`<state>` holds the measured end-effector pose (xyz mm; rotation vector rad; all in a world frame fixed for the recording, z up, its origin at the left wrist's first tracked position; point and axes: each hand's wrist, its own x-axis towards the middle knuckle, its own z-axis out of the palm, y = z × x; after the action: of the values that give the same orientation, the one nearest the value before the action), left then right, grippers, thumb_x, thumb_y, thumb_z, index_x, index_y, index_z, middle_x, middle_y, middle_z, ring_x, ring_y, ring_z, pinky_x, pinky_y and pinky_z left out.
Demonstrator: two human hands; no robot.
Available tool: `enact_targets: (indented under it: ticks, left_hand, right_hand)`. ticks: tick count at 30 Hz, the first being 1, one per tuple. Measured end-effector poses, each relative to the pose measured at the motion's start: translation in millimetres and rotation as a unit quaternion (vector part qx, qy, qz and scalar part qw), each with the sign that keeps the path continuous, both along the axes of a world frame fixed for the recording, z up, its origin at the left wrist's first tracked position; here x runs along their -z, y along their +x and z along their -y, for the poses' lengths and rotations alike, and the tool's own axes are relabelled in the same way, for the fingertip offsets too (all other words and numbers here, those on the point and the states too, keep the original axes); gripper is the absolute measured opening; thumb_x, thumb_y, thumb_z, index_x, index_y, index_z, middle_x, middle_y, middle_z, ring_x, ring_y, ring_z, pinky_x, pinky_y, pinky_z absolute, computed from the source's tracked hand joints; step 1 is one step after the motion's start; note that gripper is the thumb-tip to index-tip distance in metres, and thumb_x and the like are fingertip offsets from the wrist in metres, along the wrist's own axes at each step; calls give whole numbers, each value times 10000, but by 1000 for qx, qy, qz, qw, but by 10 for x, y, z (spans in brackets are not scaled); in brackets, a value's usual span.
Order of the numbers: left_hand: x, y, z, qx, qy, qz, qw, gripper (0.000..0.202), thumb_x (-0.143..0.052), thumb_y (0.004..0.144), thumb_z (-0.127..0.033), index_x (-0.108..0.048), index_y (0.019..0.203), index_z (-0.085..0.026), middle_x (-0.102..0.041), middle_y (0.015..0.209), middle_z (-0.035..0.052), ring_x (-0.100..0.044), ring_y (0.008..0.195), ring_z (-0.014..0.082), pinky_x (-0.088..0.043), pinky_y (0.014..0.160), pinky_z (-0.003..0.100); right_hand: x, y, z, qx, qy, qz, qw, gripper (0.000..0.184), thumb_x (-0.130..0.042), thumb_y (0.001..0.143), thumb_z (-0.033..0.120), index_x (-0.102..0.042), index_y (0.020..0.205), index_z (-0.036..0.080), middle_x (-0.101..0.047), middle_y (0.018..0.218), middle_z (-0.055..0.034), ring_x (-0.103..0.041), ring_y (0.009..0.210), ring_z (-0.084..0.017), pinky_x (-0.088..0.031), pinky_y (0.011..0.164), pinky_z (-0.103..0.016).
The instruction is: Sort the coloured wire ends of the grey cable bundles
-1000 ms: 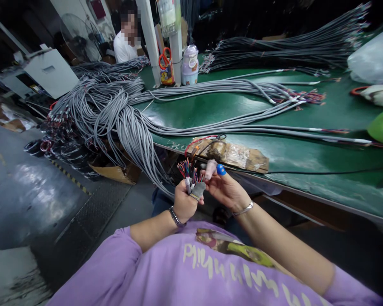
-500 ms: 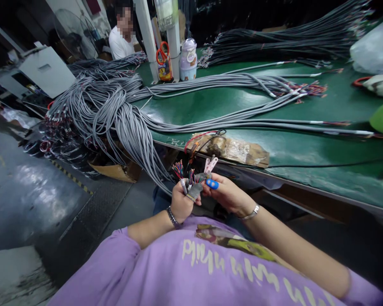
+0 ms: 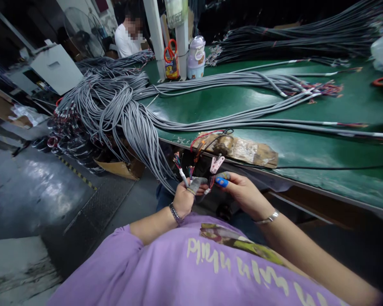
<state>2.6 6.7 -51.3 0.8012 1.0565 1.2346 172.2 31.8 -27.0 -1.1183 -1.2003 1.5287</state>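
Observation:
My left hand is closed around grey cable ends, whose stripped, multicoloured wires fan upward. Grey coverings are on some of its fingers. My right hand has a blue finger cot on the thumb and a grey covering on a fingertip. Its thumb and finger are pinched together at dark and red wires that run up from a white-sleeved cable end beside my left fingers. Just above these wires stands a pink clip; what holds it is hidden.
Along the green table lie long grey cables, bunched and hanging over its left edge. A taped wooden board sits at the near edge. Behind are black cables, a lilac bottle and a seated person.
My right hand has moved right, away from my left hand, and the wires between them show more clearly. My left hand stays on the cable ends. The whole view has shifted slightly.

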Motion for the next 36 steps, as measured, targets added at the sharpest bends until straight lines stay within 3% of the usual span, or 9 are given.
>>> enact_targets:
  ticks: [4, 8, 10, 13, 17, 20, 25, 31, 36]
  left_hand:
    - [-38, -21, 24, 15, -23, -3, 1000, 528, -700, 685, -631, -649, 833, -126, -699, 695, 65, -674, 585, 160, -493, 522, 231]
    - [-107, -52, 85, 62, -35, -39, 997, 528, -693, 674, -649, -636, 752, -130, -655, 610, 35, -563, 416, 101, -364, 384, 192]
    - [-136, -58, 112, 94, -22, -63, 993, 517, -681, 692, -644, -641, 745, -132, -642, 592, 30, -519, 390, 81, -347, 376, 191]
    - [-160, -44, 149, 165, -4, -108, 980, 502, -678, 708, -630, -631, 739, -132, -630, 581, 28, -502, 391, 76, -362, 390, 194]
    - [-137, -7, 182, 239, -8, -133, 962, 452, -762, 652, -556, -574, 708, -148, -608, 569, 4, -509, 398, 81, -396, 396, 193]
    - [-128, -4, 185, 241, -13, -121, 963, 458, -796, 617, -534, -558, 694, -150, -593, 569, -8, -540, 419, 91, -430, 412, 196]
    - [-208, -37, 195, 228, -25, -70, 971, 505, -797, 605, -572, -560, 727, -142, -629, 615, 15, -623, 486, 129, -505, 495, 230]
    - [-244, -30, 191, 137, -31, -83, 987, 514, -791, 628, -555, -518, 799, -155, -632, 623, -1, -643, 510, 141, -533, 513, 249]
    - [-202, -18, 143, 167, -47, -86, 981, 486, -831, 590, -463, -509, 793, -159, -589, 581, -38, -618, 494, 132, -549, 500, 265]
  right_hand:
    - [150, 263, -34, 27, 32, 96, 995, 222, -786, 685, 407, -755, 823, 235, -716, 757, -23, -607, 692, -199, -493, 647, -317]
    - [204, 413, 12, 85, 72, 140, 984, 182, -773, 690, 338, -754, 852, 259, -716, 747, -15, -637, 759, -241, -530, 709, -364]
    - [131, 375, 80, 63, 71, 127, 987, 201, -768, 702, 358, -755, 882, 269, -728, 799, -22, -646, 814, -253, -535, 746, -374]
    - [-25, 210, 196, -30, 49, 82, 995, 262, -748, 735, 445, -750, 907, 247, -735, 874, -46, -649, 826, -243, -529, 775, -369]
    - [-111, -4, 283, -80, 29, 29, 996, 278, -771, 715, 467, -703, 818, 218, -706, 745, -29, -609, 633, -183, -520, 632, -324]
    - [-98, -60, 284, -87, 20, 25, 996, 275, -791, 691, 454, -673, 751, 213, -669, 666, -9, -560, 557, -154, -488, 561, -296]
    - [-155, -39, 240, -86, 15, 39, 995, 281, -777, 698, 453, -660, 737, 201, -651, 665, -6, -549, 588, -144, -465, 593, -285]
    - [-221, -88, 196, -61, 27, 50, 996, 287, -718, 709, 466, -630, 716, 193, -627, 658, 4, -551, 629, -148, -465, 650, -286]
    - [-190, -154, 190, -67, 15, 86, 994, 273, -686, 718, 450, -630, 733, 183, -635, 668, -4, -551, 599, -146, -458, 601, -277]
